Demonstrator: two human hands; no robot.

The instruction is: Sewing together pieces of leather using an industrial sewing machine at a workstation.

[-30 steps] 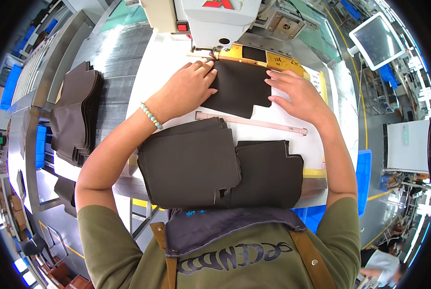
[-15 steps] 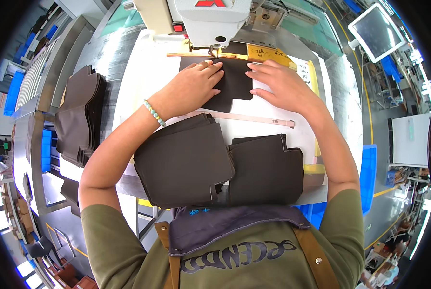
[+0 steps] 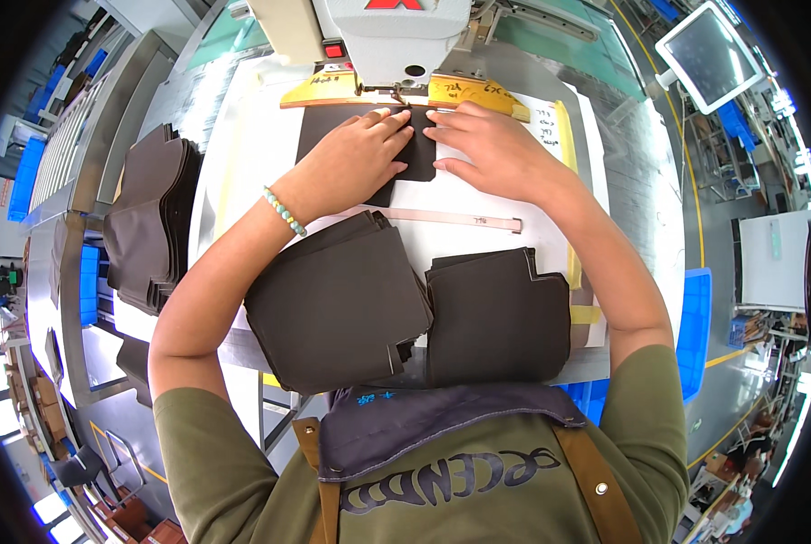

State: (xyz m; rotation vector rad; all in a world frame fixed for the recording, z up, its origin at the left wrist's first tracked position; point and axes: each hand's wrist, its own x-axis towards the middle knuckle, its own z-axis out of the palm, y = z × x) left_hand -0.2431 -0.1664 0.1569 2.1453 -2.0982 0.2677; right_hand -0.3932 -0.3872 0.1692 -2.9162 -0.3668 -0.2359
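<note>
Dark panel (image 3: pixel 421 152), one: lay flat on the tabletop (image 3: pixel 637 150), far edge at the sewing machine head (image 3: pixel 396 41). Your left hand (image 3: pixel 360 150): flat upon it, grip spread, pinching nothing. Your right hand (image 3: pixel 492 150): likewise spread, fingertips at its right edge. Pink strip (image 3: pixel 460 217): near side. Left stack (image 3: pixel 337 304), right stack (image 3: pixel 496 317): nearer. Judged risks: uneven pressure could have skewed the panel; fingertips sat close to the stitching area.

Seemingly a sewing workshop: sewing machine (image 3: pixel 396 41), stacked dark pieces (image 3: pixel 337 304).
</note>
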